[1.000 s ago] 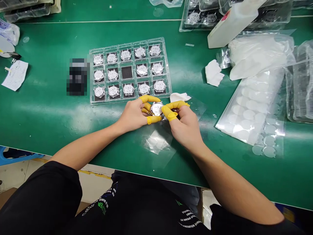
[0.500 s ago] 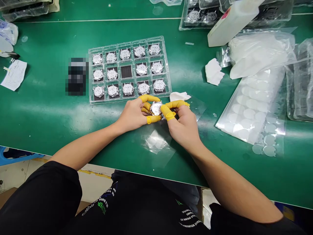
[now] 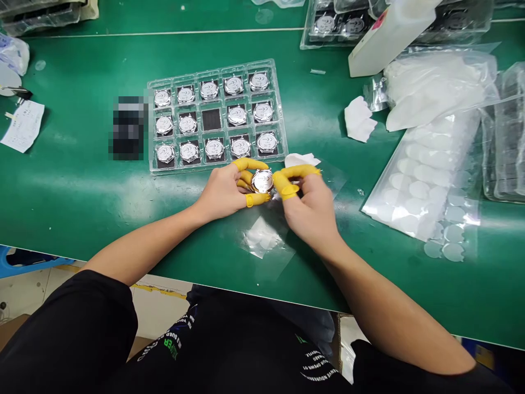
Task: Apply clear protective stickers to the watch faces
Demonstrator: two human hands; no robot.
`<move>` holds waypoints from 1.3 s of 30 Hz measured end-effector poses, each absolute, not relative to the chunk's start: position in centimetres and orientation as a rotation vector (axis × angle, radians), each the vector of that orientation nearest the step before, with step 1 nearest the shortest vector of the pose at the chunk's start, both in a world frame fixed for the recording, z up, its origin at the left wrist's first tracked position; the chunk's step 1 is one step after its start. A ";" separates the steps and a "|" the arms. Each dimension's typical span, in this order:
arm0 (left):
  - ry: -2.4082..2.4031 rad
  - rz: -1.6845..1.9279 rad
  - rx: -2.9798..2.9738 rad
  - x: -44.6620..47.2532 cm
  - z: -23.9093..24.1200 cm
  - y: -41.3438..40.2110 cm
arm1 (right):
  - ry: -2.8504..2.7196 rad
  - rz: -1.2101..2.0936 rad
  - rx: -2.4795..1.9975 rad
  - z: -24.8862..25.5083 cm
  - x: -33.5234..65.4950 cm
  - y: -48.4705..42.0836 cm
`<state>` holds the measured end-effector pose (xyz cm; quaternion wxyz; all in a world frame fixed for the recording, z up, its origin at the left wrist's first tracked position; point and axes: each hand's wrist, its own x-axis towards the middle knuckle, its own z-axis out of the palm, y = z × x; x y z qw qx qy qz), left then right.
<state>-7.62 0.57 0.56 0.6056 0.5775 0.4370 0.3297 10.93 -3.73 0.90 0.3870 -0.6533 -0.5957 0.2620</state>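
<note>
A silver watch case (image 3: 262,180), its engraved back facing up, is gripped at the rim by my left hand (image 3: 229,189), whose fingertips wear yellow finger cots. Just right of the case, the thumb and index finger of my right hand (image 3: 305,200), also in yellow cots, are pinched together. Whatever may be between them is too small to make out. Beyond my hands lies a clear plastic tray (image 3: 281,128) of similar watch cases; one compartment in its middle row shows only a black pad (image 3: 212,119). Small clear film pieces (image 3: 262,235) lie below my hands.
Sheets of round clear stickers (image 3: 414,189) and a plastic bag (image 3: 443,90) lie at the right. A white bottle (image 3: 389,41) leans near another tray (image 3: 324,24) at the back. A paper slip (image 3: 23,128) is at the left, and a crumpled white piece (image 3: 360,119) lies right of the tray.
My right thumb and index finger have moved slightly right, off the face of the watch case, uncovering more of its back. My left hand still holds the case in place.
</note>
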 end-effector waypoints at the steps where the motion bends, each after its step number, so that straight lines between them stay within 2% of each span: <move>1: 1.020 0.764 1.343 -7.6 0.6 0.6 | -1.488 0.611 -1.664 1.2 11.6 -3.4; 5: 1.035 0.772 1.372 -7.7 0.5 0.6 | -1.610 0.362 -1.745 1.6 15.5 -2.4; 8: 1.027 0.767 1.375 -7.8 0.4 0.6 | -1.843 0.337 -1.787 0.2 17.9 -2.2; 12: 1.055 0.745 1.376 -7.9 0.4 0.6 | -1.874 0.438 -1.926 -0.2 18.8 -2.2; 18: 1.049 0.745 1.366 -7.8 0.7 0.6 | -1.870 0.777 -2.269 5.2 19.5 -1.6; 21: 1.056 0.741 1.372 -7.8 0.7 0.5 | -1.627 0.865 -2.128 6.3 19.0 -1.5; 25: 1.066 0.734 1.413 -7.8 0.8 0.5 | -1.274 1.072 -1.643 6.0 16.3 -1.8; 28: 1.065 0.736 1.425 -7.9 0.8 0.6 | -1.296 1.213 -1.391 5.1 14.5 -2.3; 30: 1.059 0.733 1.420 -7.9 0.8 0.6 | -1.469 1.141 -1.383 4.4 14.0 -2.4; 35: 1.026 0.733 1.420 -7.9 0.6 0.5 | -2.011 0.564 -1.383 2.8 13.6 -2.3; 39: 0.994 0.738 1.415 -7.9 0.4 0.4 | -2.221 0.422 -1.331 2.0 12.7 -2.5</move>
